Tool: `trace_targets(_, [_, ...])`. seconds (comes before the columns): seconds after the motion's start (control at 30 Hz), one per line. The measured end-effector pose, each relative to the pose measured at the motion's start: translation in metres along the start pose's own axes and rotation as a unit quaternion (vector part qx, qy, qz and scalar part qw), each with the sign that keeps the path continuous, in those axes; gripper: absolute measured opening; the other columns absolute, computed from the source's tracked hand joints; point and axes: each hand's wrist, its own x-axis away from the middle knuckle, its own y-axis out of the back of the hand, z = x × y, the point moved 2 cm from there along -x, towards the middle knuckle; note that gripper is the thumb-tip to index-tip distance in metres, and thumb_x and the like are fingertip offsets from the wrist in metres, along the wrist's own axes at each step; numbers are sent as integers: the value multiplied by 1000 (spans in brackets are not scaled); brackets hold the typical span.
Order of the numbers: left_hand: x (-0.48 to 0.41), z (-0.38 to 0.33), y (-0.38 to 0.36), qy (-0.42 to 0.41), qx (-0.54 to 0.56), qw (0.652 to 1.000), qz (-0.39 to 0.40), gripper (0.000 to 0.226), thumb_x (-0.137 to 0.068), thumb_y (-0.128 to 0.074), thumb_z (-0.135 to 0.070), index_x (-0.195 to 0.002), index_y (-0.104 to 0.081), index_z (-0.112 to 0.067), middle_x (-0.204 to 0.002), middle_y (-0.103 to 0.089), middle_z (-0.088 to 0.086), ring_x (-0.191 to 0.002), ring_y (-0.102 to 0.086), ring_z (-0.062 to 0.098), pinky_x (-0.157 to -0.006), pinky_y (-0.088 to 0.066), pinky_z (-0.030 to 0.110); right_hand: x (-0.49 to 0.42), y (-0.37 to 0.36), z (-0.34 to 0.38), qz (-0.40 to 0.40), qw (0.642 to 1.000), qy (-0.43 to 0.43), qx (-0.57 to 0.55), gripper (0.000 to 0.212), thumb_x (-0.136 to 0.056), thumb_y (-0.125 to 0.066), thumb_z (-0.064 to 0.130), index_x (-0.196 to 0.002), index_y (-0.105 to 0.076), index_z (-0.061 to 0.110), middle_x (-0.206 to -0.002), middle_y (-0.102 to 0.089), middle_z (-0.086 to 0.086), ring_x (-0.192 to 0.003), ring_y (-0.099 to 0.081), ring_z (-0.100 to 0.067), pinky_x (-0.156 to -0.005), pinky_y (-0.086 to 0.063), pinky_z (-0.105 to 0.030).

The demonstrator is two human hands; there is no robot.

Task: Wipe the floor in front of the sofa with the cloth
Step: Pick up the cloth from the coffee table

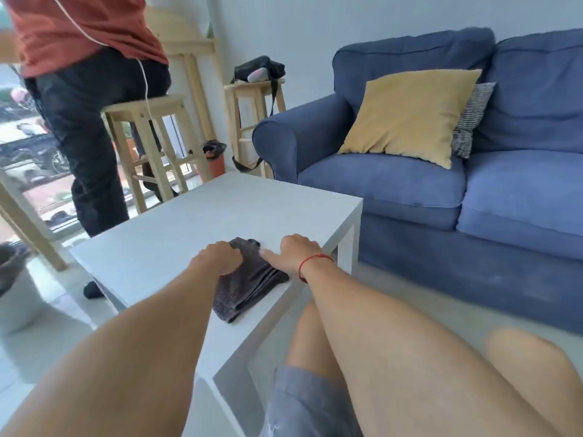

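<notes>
Legs: my bare knees and grey shorts (pixel 303 402) fill the near edge, beside the counter's corner.
Counter: white, square (pixel 176 234); its near right edge runs past my knee.
Cloth: dark grey, folded (pixel 244 287), lying on the counter near that near right edge, one end reaching towards the rim.
Left grip: my left hand (pixel 217 258) is curled down onto the far left part of the cloth, fingers bent over the fold and touching it; I cannot tell whether they pinch it or only press.
Right grip: my right hand (pixel 295 252) rests at the cloth's far right side, fingers curled, thumb stretched flat towards the cloth; whether it holds the cloth I cannot tell.
Band: red thread (pixel 310 263) round my right wrist.
Floor: pale, bare strip (pixel 410 298) between counter and sofa.
Sofa: blue (pixel 441 190), to the right beyond the counter.
Cushions: yellow one (pixel 410 115) leaning on the sofa back, a patterned one (pixel 471 121) just behind it.
Stools: wooden (pixel 148 146), far left; a person in a red top and dark trousers (pixel 85 121) sits on the nearer one; a dark bag (pixel 258 69) lies on the farther one.
Basket: pale, at the left edge (pixel 15 298).
</notes>
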Motion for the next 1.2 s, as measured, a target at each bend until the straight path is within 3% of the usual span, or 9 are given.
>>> trace_targets(0.1, [5,15,-6,16,-39,999,-8,62,-94,-38,-48,-136,-46,-4,-138,-47,16,-126,-46,35,-101,-40,43,4,-12,13,46,998,-17,42,80,-71,-55,76,-119,-58,12,-125,-62,-10,-117,-56,-30,-99,-40,-40])
trace_targets(0.23, [10,18,1,-5,-23,1000,1,59,-91,-45,-49,-129,-52,-4,-126,-59,16,-114,-56,34,-94,-47,39,6,-12,23,97,994,-40,-16,64,-80,-65,53,-125,-52,10,-130,-57,-10,-119,-54,-31,-98,-43,-37])
trace_targets(0.37, [16,1,13,-19,42,999,-5,58,-97,-39,-44,-135,-46,-1,-135,-53,18,-121,-53,35,-97,-43,40,-2,5,11,77,975,-105,-182,63,-78,-74,35,-128,-50,3,-130,-58,-11,-118,-56,-32,-98,-47,-36])
trace_targets(0.53, [34,-61,23,-76,247,964,-59,46,-98,-37,-31,-130,-50,-1,-129,-55,19,-116,-53,36,-95,-42,41,9,40,-39,-59,846,-224,-479,80,-63,-87,27,-130,-49,4,-131,-59,-12,-118,-58,-32,-101,-49,-42])
trace_targets(0.7, [58,-155,14,-178,324,926,-71,37,-98,-35,-15,-127,-54,-2,-129,-56,23,-120,-50,39,-100,-40,38,32,75,-107,-200,748,-261,-576,50,-80,-75,11,-123,-52,-2,-122,-61,-7,-111,-60,-27,-102,-47,-36])
trace_targets(0.83, [66,-231,-26,-208,347,915,4,38,-98,-33,-15,-130,-49,-2,-129,-55,18,-123,-50,37,-101,-39,37,47,84,-176,-297,774,-280,-485,3,-90,-58,10,-88,-56,10,-80,-58,-2,-85,-51,-20,-72,-44,-26])
trace_targets(0.93, [67,-274,-66,-212,351,909,80,36,-97,-37,-19,-128,-51,-5,-123,-56,8,-117,-52,29,-100,-39,36,53,72,-229,-315,788,-309,-429,22,-92,-53,11,-113,-56,4,-98,-59,-7,-92,-53,-21,-88,-45,-30])
trace_targets(1.1, [58,-320,-140,-190,339,904,176,42,-97,-42,-21,-136,-41,-6,-136,-51,13,-125,-48,33,-101,-37,36,54,34,-300,-318,759,-386,-418,32,-95,-52,17,-122,-48,0,-126,-57,-14,-117,-55,-30,-103,-40,-34])
trace_targets(1.2, [46,-342,-183,-188,310,911,197,40,-96,-39,-15,-135,-39,-4,-137,-48,16,-126,-46,34,-102,-37,37,44,3,-340,-290,767,-416,-393,12,-95,-50,12,-104,-43,7,-106,-52,-9,-98,-50,-24,-93,-40,-28])
